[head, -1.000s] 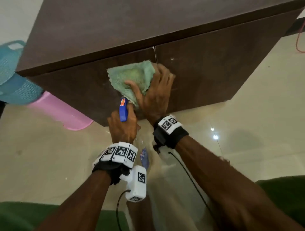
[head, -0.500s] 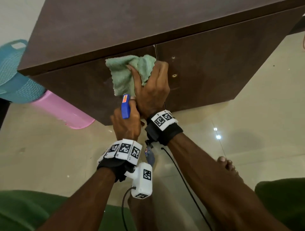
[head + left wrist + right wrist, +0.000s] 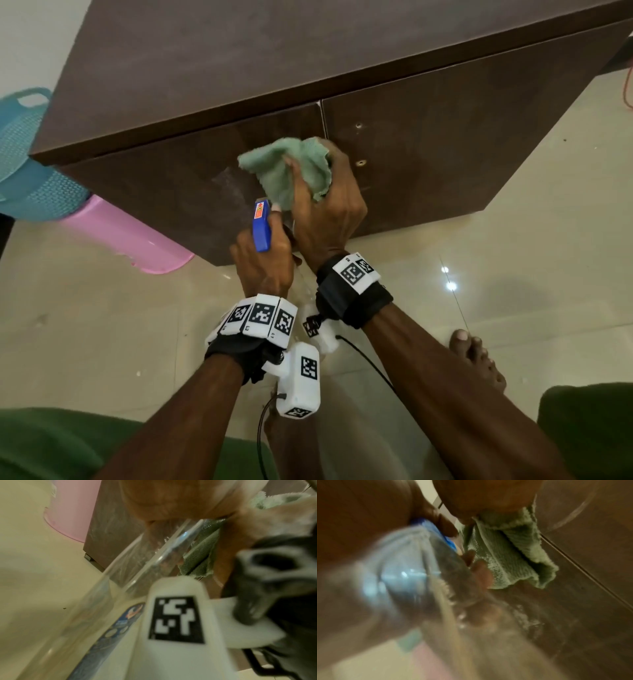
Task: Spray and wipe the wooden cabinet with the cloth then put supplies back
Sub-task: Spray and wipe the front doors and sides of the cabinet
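A dark brown wooden cabinet (image 3: 428,144) stands on the floor in front of me. My right hand (image 3: 329,212) grips a bunched green cloth (image 3: 291,171) and presses it on the cabinet front beside the door seam. The cloth (image 3: 513,561) hangs folded under the palm in the right wrist view. My left hand (image 3: 263,263) holds a clear spray bottle with a blue head (image 3: 262,226), just below and left of the cloth. The bottle's clear body (image 3: 120,588) shows in the left wrist view. A dull wet patch (image 3: 229,188) marks the left door.
A pink plastic tub (image 3: 126,236) lies on the floor at the cabinet's left corner, and a blue basket (image 3: 24,164) sits behind it. Glossy beige floor tiles (image 3: 513,274) stretch to the right. My bare foot (image 3: 476,356) rests at lower right.
My right hand has slid the cloth up and then down across the door seam, and the cloth is now more bunched. The left hand with the bottle has stayed close below it.
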Tool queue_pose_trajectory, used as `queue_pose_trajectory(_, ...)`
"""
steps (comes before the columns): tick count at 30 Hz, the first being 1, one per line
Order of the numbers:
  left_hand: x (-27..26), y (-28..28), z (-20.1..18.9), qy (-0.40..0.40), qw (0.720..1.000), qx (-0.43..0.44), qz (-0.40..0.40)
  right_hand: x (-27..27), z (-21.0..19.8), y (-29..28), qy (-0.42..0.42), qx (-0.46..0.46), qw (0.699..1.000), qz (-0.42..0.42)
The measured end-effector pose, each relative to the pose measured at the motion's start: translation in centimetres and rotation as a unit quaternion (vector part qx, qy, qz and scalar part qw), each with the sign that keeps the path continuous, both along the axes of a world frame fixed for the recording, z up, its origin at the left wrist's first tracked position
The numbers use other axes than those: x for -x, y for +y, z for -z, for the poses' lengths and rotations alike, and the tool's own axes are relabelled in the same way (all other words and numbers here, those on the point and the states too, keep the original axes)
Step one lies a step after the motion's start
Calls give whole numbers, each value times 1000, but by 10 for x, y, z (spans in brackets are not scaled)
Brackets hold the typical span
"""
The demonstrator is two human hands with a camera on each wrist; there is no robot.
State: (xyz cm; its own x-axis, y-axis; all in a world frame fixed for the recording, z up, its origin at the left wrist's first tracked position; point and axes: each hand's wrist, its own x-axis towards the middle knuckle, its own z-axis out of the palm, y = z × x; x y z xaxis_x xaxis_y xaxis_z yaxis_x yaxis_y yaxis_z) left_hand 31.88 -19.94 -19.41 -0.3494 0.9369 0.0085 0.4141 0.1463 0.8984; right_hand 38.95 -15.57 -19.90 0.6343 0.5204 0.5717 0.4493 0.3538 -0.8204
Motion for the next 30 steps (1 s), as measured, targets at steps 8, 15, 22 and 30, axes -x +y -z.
queue_pose_trajectory(8, 11, 3, -9, -15, 999, 28, -41, -3, -11, 38, -424, -84, 902, -12)
queue_pose_trajectory(15, 27, 0, 20, 17, 999, 25, -26, -18, -4, 39, -595, -119, 793, -61)
queue_pose_trajectory(22, 23, -10, -8, 0, 997, 18, -73, -13, -39, 38, -521, -116, 822, -198)
queue_pose_trajectory(30, 65, -1, 15, -36, 992, 30, -118, 71, -12, 55, -567, -203, 749, -275)
